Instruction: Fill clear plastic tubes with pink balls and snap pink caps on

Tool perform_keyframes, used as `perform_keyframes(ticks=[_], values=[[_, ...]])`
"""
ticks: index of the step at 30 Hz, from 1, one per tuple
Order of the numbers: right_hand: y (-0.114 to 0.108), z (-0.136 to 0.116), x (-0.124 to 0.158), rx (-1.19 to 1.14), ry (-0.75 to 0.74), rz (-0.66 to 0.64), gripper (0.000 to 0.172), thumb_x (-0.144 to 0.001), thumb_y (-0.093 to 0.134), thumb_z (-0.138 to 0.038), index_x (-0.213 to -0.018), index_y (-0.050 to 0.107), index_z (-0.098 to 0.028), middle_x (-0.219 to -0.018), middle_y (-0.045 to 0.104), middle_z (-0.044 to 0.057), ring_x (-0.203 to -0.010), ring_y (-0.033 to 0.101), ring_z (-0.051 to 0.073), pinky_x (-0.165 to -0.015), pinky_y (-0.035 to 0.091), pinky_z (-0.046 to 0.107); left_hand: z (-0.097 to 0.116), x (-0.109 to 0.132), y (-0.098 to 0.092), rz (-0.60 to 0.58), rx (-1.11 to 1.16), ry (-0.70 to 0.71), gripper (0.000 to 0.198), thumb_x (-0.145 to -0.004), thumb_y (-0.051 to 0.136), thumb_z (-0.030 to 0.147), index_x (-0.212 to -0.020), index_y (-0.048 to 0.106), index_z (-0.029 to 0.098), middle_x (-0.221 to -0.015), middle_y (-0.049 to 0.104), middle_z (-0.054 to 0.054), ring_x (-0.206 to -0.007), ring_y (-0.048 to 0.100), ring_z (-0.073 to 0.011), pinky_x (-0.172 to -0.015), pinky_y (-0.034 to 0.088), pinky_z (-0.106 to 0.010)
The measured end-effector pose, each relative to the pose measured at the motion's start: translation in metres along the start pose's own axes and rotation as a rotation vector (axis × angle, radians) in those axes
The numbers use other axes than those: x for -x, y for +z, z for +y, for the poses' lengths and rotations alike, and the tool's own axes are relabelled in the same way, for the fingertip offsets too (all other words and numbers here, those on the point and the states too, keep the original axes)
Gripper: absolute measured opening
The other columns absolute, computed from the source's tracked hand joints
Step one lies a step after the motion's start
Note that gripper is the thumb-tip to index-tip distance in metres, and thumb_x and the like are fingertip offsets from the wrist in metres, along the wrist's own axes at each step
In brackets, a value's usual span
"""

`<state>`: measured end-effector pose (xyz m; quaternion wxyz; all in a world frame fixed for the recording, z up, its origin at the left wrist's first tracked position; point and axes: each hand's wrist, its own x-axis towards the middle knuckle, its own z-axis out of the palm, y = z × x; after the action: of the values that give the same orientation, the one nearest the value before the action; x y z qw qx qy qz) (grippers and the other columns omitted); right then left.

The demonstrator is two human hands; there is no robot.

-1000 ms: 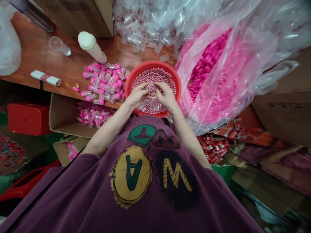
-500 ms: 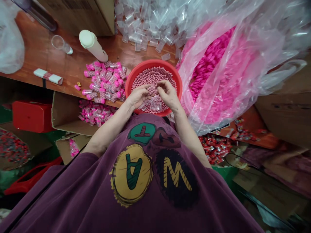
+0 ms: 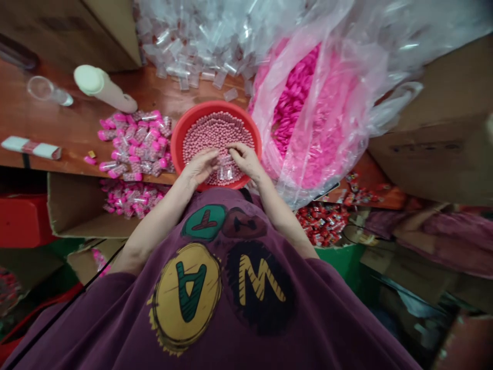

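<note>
Left hand [image 3: 199, 167] and right hand [image 3: 246, 160] are both over the near half of the bowl [image 3: 177, 134], which sits at the near edge of the worktop [image 3: 73, 126]. Fingers half-curled, tips almost meeting on the beads [image 3: 217, 131]. A few clear vials [image 3: 225, 172] lie between the palms; cannot tell whether either hand actually grips one.

Judgement: vials light, stiff, thin-walled and smooth, so likely slippery. Best pinched round the barrel, open end up. Beads small, round and hard, prone to rolling and spilling.

Around:
- Capped vials [image 3: 131, 146] heaped just left of the bowl, with more in a carton [image 3: 73, 205] under the edge.
- Bag of caps [image 3: 308, 118] close against the bowl's right side, crowding the right wrist.
- Empty-vial bag [image 3: 200, 36] at the far edge.
- Bottle [image 3: 102, 88] and cup [image 3: 44, 88] well left, apart from the hands.
</note>
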<state>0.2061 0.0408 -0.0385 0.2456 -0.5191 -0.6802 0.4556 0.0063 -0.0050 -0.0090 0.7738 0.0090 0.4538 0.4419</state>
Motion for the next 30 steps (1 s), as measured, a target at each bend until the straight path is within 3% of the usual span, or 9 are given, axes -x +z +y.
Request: perform_keyframes(ticks=[6, 10, 13, 16, 20, 24, 27, 30], values=[[-0.093, 0.075, -0.009, 0.123, 0.379, 0.521, 0.038, -0.094, 0.048, -0.024, -0.115, 0.079, -0.016, -0.103, 0.083, 0.01, -0.095, 0.077, 0.025, -0.103, 0.065, 0.047, 0.005, 0.014, 0.005, -0.107, 0.009, 0.016, 0.008, -0.068, 0.069, 0.016, -0.067, 0.062, 0.02, -0.075, 0.063, -0.001, -0.067, 0.057, -0.0106, -0.054, 0.04, -0.021], [-0.138, 0.108, -0.034, 0.314, 0.445, 0.541, 0.036, -0.09, 0.048, -0.019, -0.102, 0.081, -0.014, -0.11, 0.086, 0.019, -0.112, 0.079, 0.032, -0.116, 0.059, 0.051, 0.001, 0.017, 0.009, -0.02, 0.026, 0.002, 0.01, -0.063, 0.07, 0.016, -0.068, 0.063, 0.019, -0.075, 0.064, -0.001, -0.063, 0.057, -0.0105, -0.051, 0.039, -0.019], [-0.142, 0.116, -0.065, 0.302, 0.44, 0.491, 0.033, -0.092, 0.051, -0.02, -0.107, 0.08, -0.013, -0.116, 0.086, 0.02, -0.114, 0.079, 0.032, -0.119, 0.058, 0.051, -0.007, 0.016, 0.017, 0.055, 0.038, -0.036, 0.008, -0.065, 0.071, 0.017, -0.07, 0.065, 0.019, -0.076, 0.067, -0.001, -0.062, 0.06, -0.0105, -0.051, 0.044, -0.02], [-0.131, 0.117, -0.095, 0.244, 0.531, 0.534, 0.028, -0.09, 0.059, -0.021, -0.111, 0.075, -0.012, -0.118, 0.084, 0.023, -0.119, 0.078, 0.035, -0.122, 0.055, 0.057, -0.013, 0.016, 0.026, 0.119, 0.049, -0.057, 0.006, -0.069, 0.071, 0.017, -0.071, 0.067, 0.02, -0.075, 0.07, 0.0, -0.062, 0.063, -0.0114, -0.053, 0.049, -0.021], [-0.117, 0.115, -0.11, 0.205, 0.598, 0.566, 0.024, -0.09, 0.059, -0.019, -0.111, 0.07, -0.012, -0.125, 0.08, 0.028, -0.127, 0.075, 0.037, -0.125, 0.052, 0.059, -0.013, 0.016, 0.036, 0.161, 0.068, -0.038, 0.009, -0.074, 0.077, 0.013, -0.078, 0.074, 0.02, -0.075, 0.072, 0.002, -0.065, 0.068, -0.0115, -0.06, 0.056, -0.023], [-0.123, 0.106, -0.088, 0.161, 0.598, 0.586, 0.019, -0.088, 0.057, -0.02, -0.105, 0.066, -0.017, -0.119, 0.081, 0.023, -0.121, 0.075, 0.034, -0.122, 0.054, 0.057, -0.01, 0.014, 0.041, 0.112, 0.067, 0.01, 0.011, -0.081, 0.083, 0.016, -0.087, 0.078, 0.023, -0.079, 0.074, 0.002, -0.073, 0.072, -0.0119, -0.071, 0.061, -0.024], [-0.13, 0.089, -0.051, 0.12, 0.563, 0.568, 0.016, -0.085, 0.061, -0.024, -0.1, 0.061, -0.022, -0.108, 0.08, 0.016, -0.108, 0.075, 0.032, -0.113, 0.059, 0.055, -0.009, 0.009, 0.047, 0.038, 0.029, 0.042, 0.012, -0.084, 0.084, 0.016, -0.088, 0.078, 0.026, -0.081, 0.074, 0.003, -0.076, 0.073, -0.0122, -0.076, 0.063, -0.026], [-0.12, 0.064, -0.01, 0.111, 0.496, 0.564, 0.016, -0.08, 0.065, -0.023, -0.094, 0.058, -0.025, -0.097, 0.077, 0.008, -0.094, 0.074, 0.027, -0.098, 0.064, 0.043, -0.015, -0.001, 0.053, -0.004, -0.017, 0.017, 0.015, -0.084, 0.084, 0.014, -0.087, 0.078, 0.027, -0.082, 0.076, 0.004, -0.074, 0.073, -0.0115, -0.074, 0.063, -0.024]])
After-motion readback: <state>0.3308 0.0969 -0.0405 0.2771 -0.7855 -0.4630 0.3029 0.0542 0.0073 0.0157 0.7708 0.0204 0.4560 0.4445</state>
